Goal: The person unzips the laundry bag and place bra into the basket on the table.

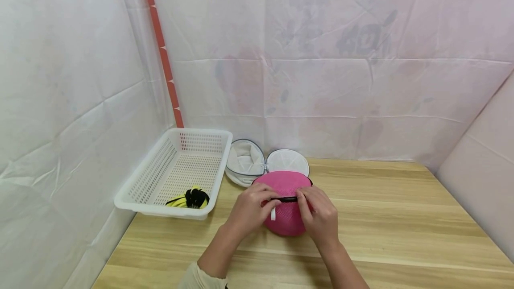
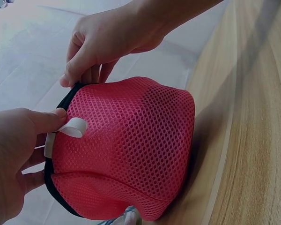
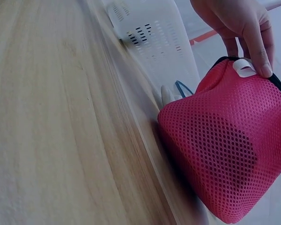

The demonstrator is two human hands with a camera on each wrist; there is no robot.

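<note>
A pink mesh laundry bag [image 1: 286, 226] with black edging stands on the table in front of me. My left hand [image 1: 252, 204] pinches its black rim on the left, beside a small white tag [image 2: 75, 127]. On the right, my right hand [image 1: 320, 213] pinches the same rim between thumb and fingers. Through the mesh of the bag [image 3: 201, 164] shows a dark shape inside, its kind unclear. Behind the pink bag lies a white mesh bag [image 1: 246, 157] with its round lid [image 1: 288, 162] folded open to the right.
At the left stands a white plastic basket [image 1: 172, 211] with slotted walls, holding a black and yellow item [image 1: 194, 197]. White sheeting [image 1: 341, 79] hangs behind and at both sides of the wooden table [image 1: 401, 226].
</note>
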